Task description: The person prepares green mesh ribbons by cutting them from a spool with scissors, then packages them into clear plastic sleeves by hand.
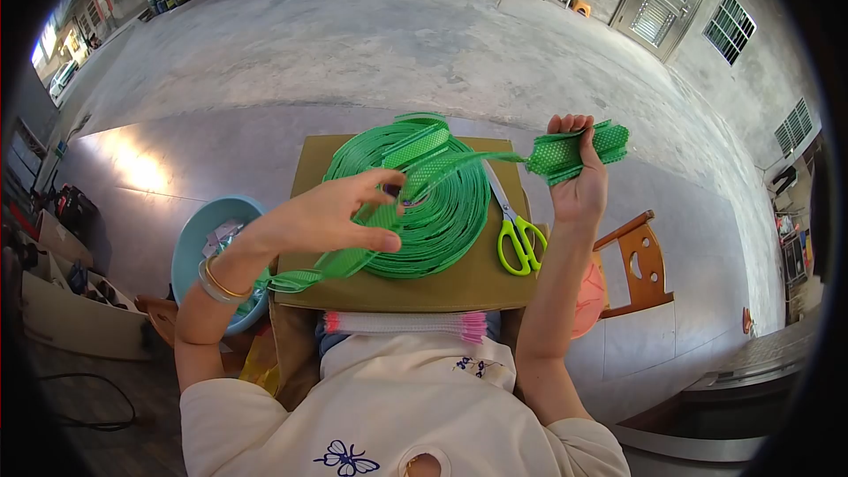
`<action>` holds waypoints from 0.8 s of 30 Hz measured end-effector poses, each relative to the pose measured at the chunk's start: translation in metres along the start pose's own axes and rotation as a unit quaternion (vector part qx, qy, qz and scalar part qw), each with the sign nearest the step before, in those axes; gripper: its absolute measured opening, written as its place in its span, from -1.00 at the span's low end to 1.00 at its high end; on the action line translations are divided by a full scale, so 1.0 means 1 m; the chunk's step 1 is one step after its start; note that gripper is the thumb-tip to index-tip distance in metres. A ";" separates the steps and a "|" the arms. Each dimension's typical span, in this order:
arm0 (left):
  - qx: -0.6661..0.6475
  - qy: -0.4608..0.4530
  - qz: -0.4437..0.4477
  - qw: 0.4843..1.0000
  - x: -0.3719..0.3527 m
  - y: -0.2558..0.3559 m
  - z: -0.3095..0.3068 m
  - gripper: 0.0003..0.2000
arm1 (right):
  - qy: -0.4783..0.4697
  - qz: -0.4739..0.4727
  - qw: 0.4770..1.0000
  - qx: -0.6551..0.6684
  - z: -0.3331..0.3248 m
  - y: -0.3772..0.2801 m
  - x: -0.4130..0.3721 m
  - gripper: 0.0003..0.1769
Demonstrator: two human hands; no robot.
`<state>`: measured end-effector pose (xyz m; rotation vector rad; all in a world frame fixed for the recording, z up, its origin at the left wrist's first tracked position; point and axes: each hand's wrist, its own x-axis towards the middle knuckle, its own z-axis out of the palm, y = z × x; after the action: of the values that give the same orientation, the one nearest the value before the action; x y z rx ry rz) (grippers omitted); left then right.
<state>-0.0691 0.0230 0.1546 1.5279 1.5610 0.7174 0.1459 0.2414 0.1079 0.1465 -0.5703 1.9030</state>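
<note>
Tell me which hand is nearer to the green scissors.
Right. The right hand, holding folded ribbon, is beside the scissors; the left hand, pinching a ribbon strip, is farther, over the coil.

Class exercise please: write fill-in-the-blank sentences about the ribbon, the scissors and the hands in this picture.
1. The right hand holds folded ribbon that is ____ with white dots.
2. The left hand pinches a ribbon strand above the cardboard ____.
3. The scissors lie to the ____ of the ribbon coil.
4. The basin by the left wrist is ____.
Answers: green; box; right; blue.
</note>
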 end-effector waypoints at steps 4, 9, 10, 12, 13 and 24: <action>0.231 0.236 0.076 0.941 0.029 -0.018 0.039 -0.15 | -0.019 -0.001 1.000 -0.006 0.023 -0.004 -0.010 -0.82; 0.203 0.275 0.072 0.937 0.067 -0.029 0.050 -0.44 | -0.056 -0.020 0.998 -0.020 0.032 -0.029 -0.015 -0.82; 0.162 0.226 0.061 0.959 0.066 -0.024 0.048 -0.52 | -0.061 -0.028 0.997 -0.025 0.028 -0.035 -0.013 -0.82; 0.078 0.123 0.034 0.989 0.055 -0.011 0.042 -0.70 | -0.051 -0.043 0.997 -0.040 0.019 -0.044 -0.011 -0.83; 0.004 0.089 0.047 0.995 0.049 -0.008 0.041 -0.73 | -0.036 -0.049 0.997 -0.048 0.013 -0.047 -0.009 -0.83; -0.076 -0.004 0.124 0.989 0.000 0.034 0.012 -0.87 | 0.058 -0.020 0.992 -0.115 -0.036 -0.012 -0.004 -0.84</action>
<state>-0.0416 0.0244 0.1776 1.6225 1.2913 0.9455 0.1641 0.2582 0.0783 -0.0997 -0.6970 1.7800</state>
